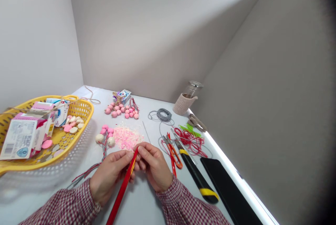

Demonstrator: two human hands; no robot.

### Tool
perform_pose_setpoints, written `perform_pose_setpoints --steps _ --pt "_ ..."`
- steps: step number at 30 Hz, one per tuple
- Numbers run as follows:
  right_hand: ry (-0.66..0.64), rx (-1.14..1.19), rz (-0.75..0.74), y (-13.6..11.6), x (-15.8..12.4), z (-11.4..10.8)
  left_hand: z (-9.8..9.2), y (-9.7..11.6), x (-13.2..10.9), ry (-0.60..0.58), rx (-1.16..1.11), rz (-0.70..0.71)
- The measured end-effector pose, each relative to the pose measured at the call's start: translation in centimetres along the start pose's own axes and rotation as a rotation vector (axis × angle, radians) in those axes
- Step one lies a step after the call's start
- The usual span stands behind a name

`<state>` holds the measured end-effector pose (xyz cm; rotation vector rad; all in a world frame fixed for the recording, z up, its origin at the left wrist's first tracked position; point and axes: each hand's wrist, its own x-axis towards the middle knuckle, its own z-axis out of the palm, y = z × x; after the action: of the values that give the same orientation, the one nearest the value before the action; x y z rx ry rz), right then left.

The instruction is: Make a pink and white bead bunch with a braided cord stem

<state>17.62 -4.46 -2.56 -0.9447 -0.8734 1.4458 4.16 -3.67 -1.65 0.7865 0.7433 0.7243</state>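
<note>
A red ribbon [121,191] with a golden edge runs from the near side of the table up between my hands. My left hand [112,170] pinches it from the left, thumb on top. At its upper end, my right hand [153,163] grips the ribbon between thumb and fingers. The fingertips of both hands nearly meet there. Just beyond them lies a heap of pink and white shavings [127,136]. Left of the heap, pink and white balls [105,135] hang together on grey and red cords.
A yellow basket [88,116] with boxes and soap-like pieces stands left. Pink balls [118,109] lie at the back. To the right are orange-handled scissors [175,156], red cord [193,142], grey cord [164,114], a black-handled knife [195,174], a black slab [228,186] and a covered jar [183,104].
</note>
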Motion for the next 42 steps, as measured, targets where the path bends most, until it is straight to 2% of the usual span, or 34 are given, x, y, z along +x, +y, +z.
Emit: perform_pose_setpoints --steps 7,10,17,34,42 --pt "-0.023 -0.008 -0.012 0.00 -0.07 0.27 0.06 0.27 -0.06 -0.083 0.038 0.032" --pt "-0.036 -0.045 -0.017 0.12 -0.04 0.22 -0.05 0.22 0.08 -0.067 0.054 0.051" --pt "0.003 -0.122 -0.025 0.48 0.03 0.04 -0.48 0.04 0.44 0.053 0.078 0.081" --pt "-0.030 -0.081 0.001 0.29 -0.06 0.17 -0.50 0.16 0.45 0.023 0.072 0.051" --pt "0.003 -0.113 -0.010 0.28 -0.13 0.32 -0.41 0.27 0.24 0.018 0.095 0.061"
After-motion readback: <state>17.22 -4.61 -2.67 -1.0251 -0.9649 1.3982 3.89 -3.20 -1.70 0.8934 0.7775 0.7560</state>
